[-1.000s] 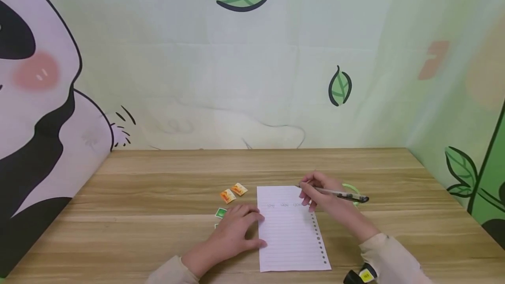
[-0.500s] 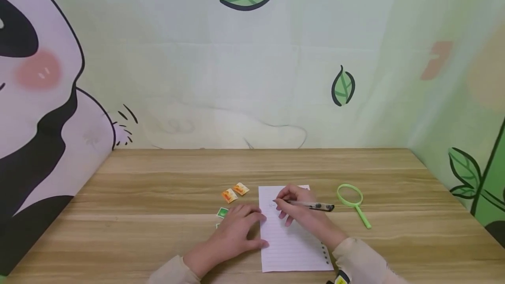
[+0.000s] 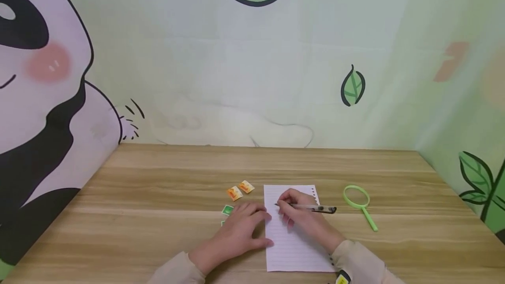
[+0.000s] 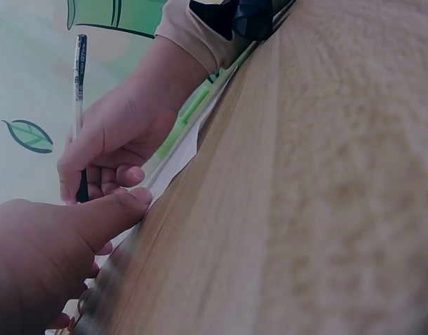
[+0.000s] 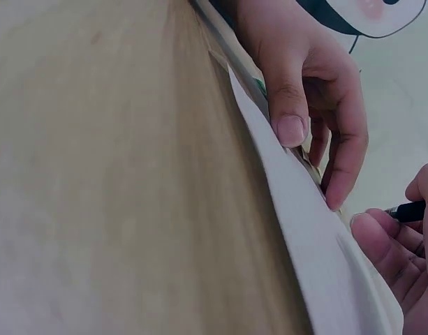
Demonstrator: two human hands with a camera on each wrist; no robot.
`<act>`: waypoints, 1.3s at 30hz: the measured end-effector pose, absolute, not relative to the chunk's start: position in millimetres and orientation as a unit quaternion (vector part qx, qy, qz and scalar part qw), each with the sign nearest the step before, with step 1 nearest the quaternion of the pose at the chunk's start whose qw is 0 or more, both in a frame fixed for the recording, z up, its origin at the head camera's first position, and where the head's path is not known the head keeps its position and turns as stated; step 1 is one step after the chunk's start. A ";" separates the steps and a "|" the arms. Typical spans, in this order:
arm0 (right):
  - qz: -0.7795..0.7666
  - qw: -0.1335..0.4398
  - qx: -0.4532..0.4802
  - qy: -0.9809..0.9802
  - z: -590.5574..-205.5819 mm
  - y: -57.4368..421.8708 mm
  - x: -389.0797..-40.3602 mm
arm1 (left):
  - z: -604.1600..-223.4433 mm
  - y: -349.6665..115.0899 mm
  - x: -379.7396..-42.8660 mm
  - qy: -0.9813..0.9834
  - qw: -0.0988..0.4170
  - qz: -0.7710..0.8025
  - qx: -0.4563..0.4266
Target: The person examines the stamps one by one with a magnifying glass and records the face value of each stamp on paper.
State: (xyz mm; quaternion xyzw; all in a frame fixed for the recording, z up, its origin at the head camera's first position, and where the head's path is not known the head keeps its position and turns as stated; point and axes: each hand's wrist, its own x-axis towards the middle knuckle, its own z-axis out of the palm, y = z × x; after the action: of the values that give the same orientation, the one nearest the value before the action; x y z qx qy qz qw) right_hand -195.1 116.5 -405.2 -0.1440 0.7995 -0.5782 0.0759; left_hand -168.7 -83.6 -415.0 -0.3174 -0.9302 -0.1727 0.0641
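"So, from the head view, what's the worry?"

"The paper (image 3: 293, 249) lies on the bench (image 3: 177, 179), with the right hand (image 3: 304, 214) pinching the pen (image 3: 325, 209) over its upper half. The left hand (image 3: 242, 227) grips nothing, fingers and thumb spread along the left edge. With so light a hold, a hard stroke might swivel the paper."

"Anything to knock?"

"The cards (image 3: 227, 210), partly hidden by the left hand; a sideways slip could scatter them. The packets (image 3: 234, 193) and magnifier (image 3: 369, 219) look safer."

"And the left wrist view?"

"The pen stands steep, its tip lost by the left thumb, so I can't tell whether it touches. With the hands this near, a stroke leftward could bump those fingers."

"The right wrist view?"

"The paper's near edge seems to bow off the bench, shadow beneath it. The right sleeve (image 3: 360, 260) could catch it and crease the paper."
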 end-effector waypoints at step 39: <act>-0.521 -0.023 -0.080 0.850 -424.2 118.6 -196.6 | -416.2 -82.4 -169.3 -0.933 0.056 -0.170 -0.311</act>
State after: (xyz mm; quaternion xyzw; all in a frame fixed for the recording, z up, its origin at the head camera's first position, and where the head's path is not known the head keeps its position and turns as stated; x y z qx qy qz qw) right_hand -196.6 118.6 -424.2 -0.0795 0.8496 -0.5209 -0.0227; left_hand -169.3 -82.4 -416.2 -0.3115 -0.9333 -0.1696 0.0563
